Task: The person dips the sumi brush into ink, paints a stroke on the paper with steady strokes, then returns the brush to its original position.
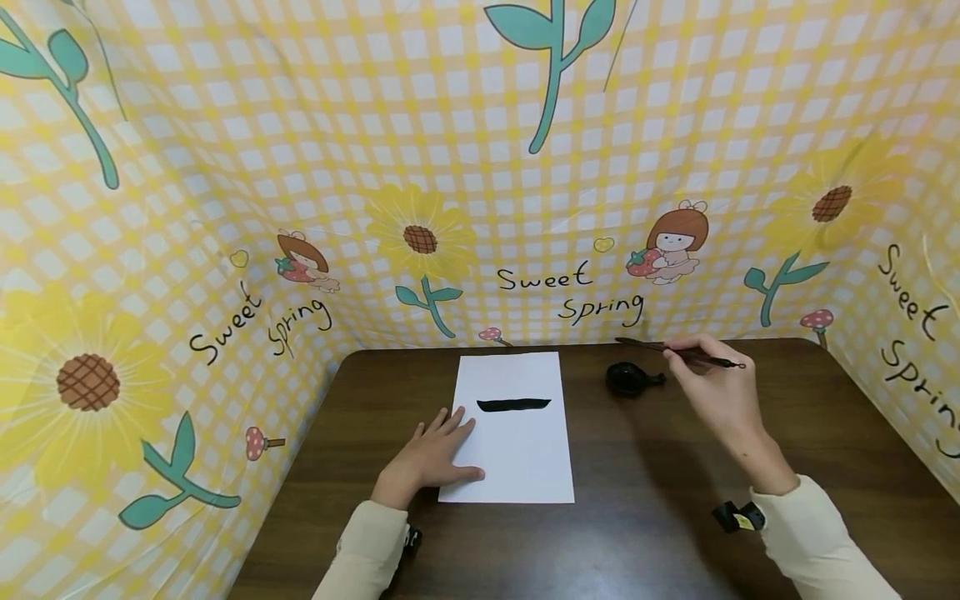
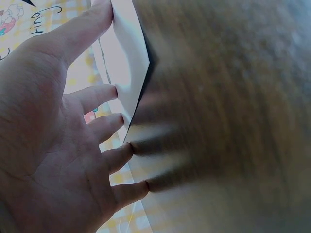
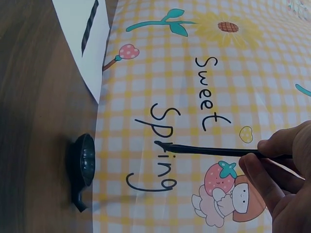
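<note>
On the table lies a white sheet of paper (image 1: pixel 517 458) bearing one broad black horizontal stroke (image 1: pixel 513 406). My left hand (image 1: pixel 431 454) rests at the sheet's left edge, fingers spread, the thumb on the paper. In the right hand (image 1: pixel 720 396) I pinch a dark writing brush (image 3: pixel 209 150) between thumb and fingers. It is held nearly level in the air, with its dark tip pointing left. Below the brush tip, to the right of the paper, sits a small glossy black ink dish (image 1: pixel 628 380) with a short handle; the brush and dish are apart.
The dark wooden table (image 1: pixel 622 542) meets a yellow checked cloth (image 1: pixel 480 217) with printed flowers and lettering, which rises behind and along both sides. A black wrist device (image 1: pixel 738 517) shows at the right sleeve.
</note>
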`<move>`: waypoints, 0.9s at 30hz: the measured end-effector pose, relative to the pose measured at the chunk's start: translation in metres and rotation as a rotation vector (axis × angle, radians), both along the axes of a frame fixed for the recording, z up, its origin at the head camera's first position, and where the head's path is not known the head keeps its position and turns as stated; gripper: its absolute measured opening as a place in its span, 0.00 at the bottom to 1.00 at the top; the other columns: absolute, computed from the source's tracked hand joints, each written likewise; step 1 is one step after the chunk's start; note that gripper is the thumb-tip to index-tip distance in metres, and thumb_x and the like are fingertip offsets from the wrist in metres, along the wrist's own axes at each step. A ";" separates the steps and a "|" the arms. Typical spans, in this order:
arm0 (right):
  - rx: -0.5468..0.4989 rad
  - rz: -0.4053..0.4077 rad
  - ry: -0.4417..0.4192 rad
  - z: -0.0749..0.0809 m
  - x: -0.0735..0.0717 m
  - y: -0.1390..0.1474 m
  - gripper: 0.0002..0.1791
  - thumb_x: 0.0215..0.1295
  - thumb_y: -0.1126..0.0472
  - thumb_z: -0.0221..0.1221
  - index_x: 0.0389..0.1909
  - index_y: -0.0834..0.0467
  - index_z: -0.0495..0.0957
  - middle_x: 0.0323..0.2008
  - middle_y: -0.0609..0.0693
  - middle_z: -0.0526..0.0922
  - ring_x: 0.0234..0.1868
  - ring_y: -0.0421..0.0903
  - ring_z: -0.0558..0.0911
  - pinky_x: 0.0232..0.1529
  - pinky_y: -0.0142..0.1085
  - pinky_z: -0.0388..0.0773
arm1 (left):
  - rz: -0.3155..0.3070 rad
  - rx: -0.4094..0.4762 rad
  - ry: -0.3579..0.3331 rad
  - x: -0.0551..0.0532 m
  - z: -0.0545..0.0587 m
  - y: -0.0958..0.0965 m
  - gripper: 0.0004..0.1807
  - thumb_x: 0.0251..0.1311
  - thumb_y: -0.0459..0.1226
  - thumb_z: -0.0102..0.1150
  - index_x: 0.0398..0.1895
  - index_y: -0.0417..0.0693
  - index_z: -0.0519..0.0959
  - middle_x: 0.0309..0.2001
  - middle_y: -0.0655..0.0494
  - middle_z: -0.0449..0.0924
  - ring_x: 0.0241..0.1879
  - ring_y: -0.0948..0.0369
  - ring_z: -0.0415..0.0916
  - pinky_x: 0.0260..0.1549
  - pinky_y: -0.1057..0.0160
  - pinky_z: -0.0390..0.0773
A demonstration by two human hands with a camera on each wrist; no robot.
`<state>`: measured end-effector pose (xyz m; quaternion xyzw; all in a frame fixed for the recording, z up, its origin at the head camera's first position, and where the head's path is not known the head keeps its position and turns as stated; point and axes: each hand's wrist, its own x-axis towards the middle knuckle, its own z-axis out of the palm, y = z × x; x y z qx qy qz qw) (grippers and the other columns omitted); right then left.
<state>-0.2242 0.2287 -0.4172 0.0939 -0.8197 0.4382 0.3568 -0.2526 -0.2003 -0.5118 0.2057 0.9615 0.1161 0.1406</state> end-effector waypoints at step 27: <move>0.124 -0.042 0.075 0.000 -0.003 0.014 0.05 0.67 0.73 0.69 0.41 0.63 0.88 0.39 0.59 0.92 0.43 0.11 0.75 0.46 0.09 0.69 | 0.001 -0.002 -0.001 0.000 -0.001 0.000 0.53 0.65 0.66 0.65 0.86 0.53 0.59 0.87 0.48 0.49 0.87 0.40 0.42 0.79 0.27 0.49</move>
